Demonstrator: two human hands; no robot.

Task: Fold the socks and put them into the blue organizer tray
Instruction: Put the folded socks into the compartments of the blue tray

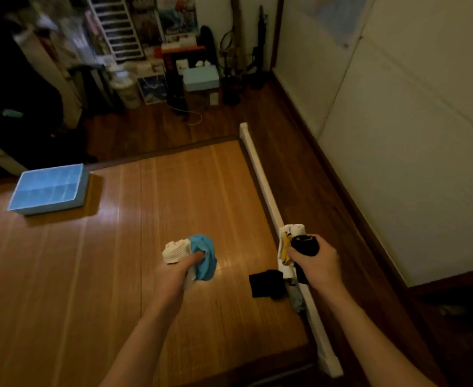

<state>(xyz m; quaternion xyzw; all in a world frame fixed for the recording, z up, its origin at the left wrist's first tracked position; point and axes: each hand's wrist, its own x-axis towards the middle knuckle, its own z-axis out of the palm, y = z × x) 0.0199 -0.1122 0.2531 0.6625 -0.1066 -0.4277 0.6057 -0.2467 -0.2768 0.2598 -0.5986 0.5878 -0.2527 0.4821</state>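
My left hand (178, 270) grips a bundle of blue and white socks (199, 254) just above the bamboo mat. My right hand (315, 262) holds a rolled black sock (304, 244) at the mat's right edge, in front of a white and yellow sock (289, 241) that hangs over the white rail. A loose black sock (266, 283) lies flat on the mat between my hands. The blue organizer tray (49, 188), divided into compartments, sits at the mat's far left corner, well away from both hands.
A white rail (260, 174) runs along the right edge of the bamboo mat (135, 224). Beyond it are dark wooden floor and a pale wall. Boxes, a light blue box (201, 77) and clutter stand against the far wall.
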